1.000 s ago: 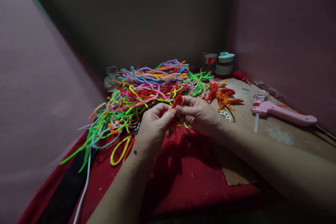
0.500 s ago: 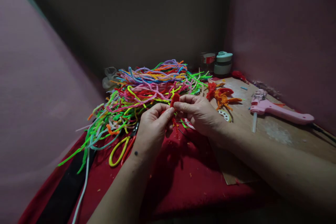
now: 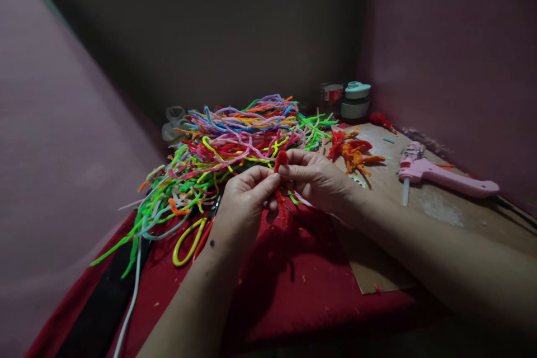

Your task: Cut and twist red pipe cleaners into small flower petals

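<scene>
Between the fingertips of both hands is a red pipe cleaner (image 3: 282,160), bent into a narrow loop at the top, with a thin red tail hanging below. My left hand (image 3: 249,198) pinches its lower part between thumb and forefinger. From the other side, my right hand (image 3: 314,176) grips the loop with thumb and forefinger. Part of the red piece is hidden by the fingers. Just behind the hands lies a heap of pipe cleaners (image 3: 243,123) in many colours. Scissors (image 3: 188,243) with yellow and red handles rest beside my left wrist.
A pink hot glue gun (image 3: 448,176) lies on a brown board (image 3: 440,207) at right. Orange and red pipe cleaner pieces (image 3: 354,154) sit near my right hand. A mint-lidded container (image 3: 356,100) stands at the back. Red cloth (image 3: 302,291) covers the table; a white cord (image 3: 132,302) hangs at left.
The red loop stands slightly taller above the fingertips, and more of the red tail shows below them. Both hands keep their pinch in nearly the same place.
</scene>
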Demonstrator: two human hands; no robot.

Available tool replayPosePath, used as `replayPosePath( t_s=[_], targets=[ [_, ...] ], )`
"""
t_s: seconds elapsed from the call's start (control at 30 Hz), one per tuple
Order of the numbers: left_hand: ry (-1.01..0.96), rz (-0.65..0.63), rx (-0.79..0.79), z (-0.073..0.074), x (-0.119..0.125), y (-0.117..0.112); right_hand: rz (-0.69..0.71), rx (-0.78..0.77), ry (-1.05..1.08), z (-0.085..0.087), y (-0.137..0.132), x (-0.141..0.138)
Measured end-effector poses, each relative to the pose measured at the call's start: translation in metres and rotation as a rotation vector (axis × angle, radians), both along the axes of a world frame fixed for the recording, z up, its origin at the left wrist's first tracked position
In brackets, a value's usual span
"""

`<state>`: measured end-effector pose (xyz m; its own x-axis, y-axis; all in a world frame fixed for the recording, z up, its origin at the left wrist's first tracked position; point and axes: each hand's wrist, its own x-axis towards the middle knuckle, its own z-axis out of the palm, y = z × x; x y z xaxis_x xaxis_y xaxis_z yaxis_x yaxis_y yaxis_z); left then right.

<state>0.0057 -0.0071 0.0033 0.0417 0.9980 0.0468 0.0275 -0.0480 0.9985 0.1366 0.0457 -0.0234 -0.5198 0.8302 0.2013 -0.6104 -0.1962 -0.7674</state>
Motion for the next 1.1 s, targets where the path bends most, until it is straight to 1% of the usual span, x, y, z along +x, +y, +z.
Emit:
replayPosePath(
  t_s=[0.1,0.17,0.37,0.47,0.53,0.63,0.73,0.87,0.93,0.97,1.1],
  targets=[
    [-0.002,0.004,0.006,0.0,0.001,-0.001,0.005,0.021,-0.002,-0.001,0.0,0.0],
    [0.019,0.028,0.023,-0.001,0.002,-0.002,-0.01,0.025,-0.012,-0.001,-0.002,-0.002],
    [0.064,0.09,0.072,-0.003,0.003,-0.001,-0.111,0.064,-0.067,0.001,-0.007,-0.004],
    [0.149,0.118,0.08,-0.002,0.004,-0.002,-0.208,0.139,-0.131,0.006,-0.009,-0.001],
    [0.2,0.131,0.07,0.0,0.006,-0.003,-0.288,0.179,-0.218,0.009,-0.011,0.001],
    [0.248,0.138,0.043,0.002,0.009,-0.004,-0.377,0.177,-0.329,0.011,-0.011,0.002],
    [0.262,0.133,0.004,0.003,0.01,-0.004,-0.452,0.205,-0.378,0.009,-0.011,0.001],
    [0.208,0.07,-0.051,0.0,0.007,-0.001,-0.528,0.302,-0.389,0.008,-0.011,0.002],
    [0.174,0.053,-0.045,-0.002,0.006,0.0,-0.516,0.293,-0.366,0.01,-0.01,0.003],
    [0.156,0.054,-0.028,-0.003,0.005,0.0,-0.487,0.271,-0.348,0.011,-0.01,0.003],
    [0.072,0.051,0.023,-0.005,0.002,0.001,-0.262,0.159,-0.253,0.01,-0.01,0.001]
  ],
)
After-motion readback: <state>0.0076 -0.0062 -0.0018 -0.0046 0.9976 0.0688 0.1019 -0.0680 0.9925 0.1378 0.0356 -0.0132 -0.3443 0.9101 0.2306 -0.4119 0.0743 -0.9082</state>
